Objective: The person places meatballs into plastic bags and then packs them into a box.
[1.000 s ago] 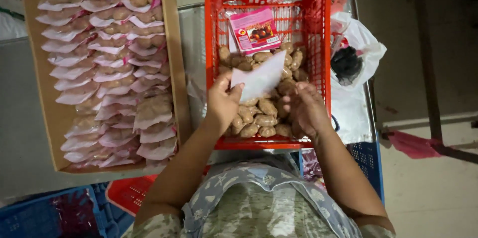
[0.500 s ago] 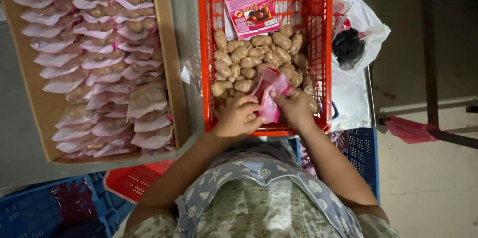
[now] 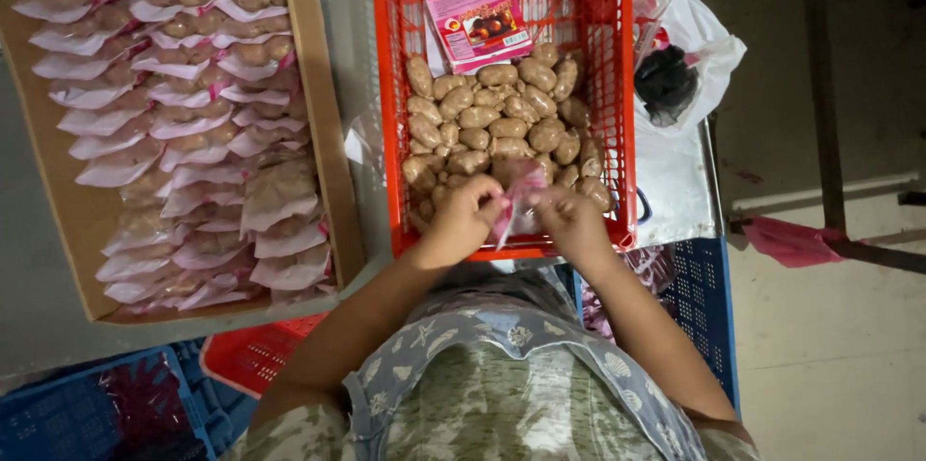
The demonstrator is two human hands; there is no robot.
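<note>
Both hands have drawn back to the near edge of the red plastic mesh basket, left hand and right hand pinching a small pink-and-clear plastic pouch between closed fingers. Beyond lies a heap of loose brown oval pieces, still unpacked, judging by its size; further left, a cardboard box already holds many filled pouches

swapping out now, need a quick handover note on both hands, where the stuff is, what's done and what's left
Left hand and right hand: both pinch one small pink-edged packet over the near end of the red crate.
Crate: loose brown pieces, a pink packet stack at the far end.
Done: cardboard box on the left holds rows of filled packets.
Left: many loose pieces unpacked.
</note>
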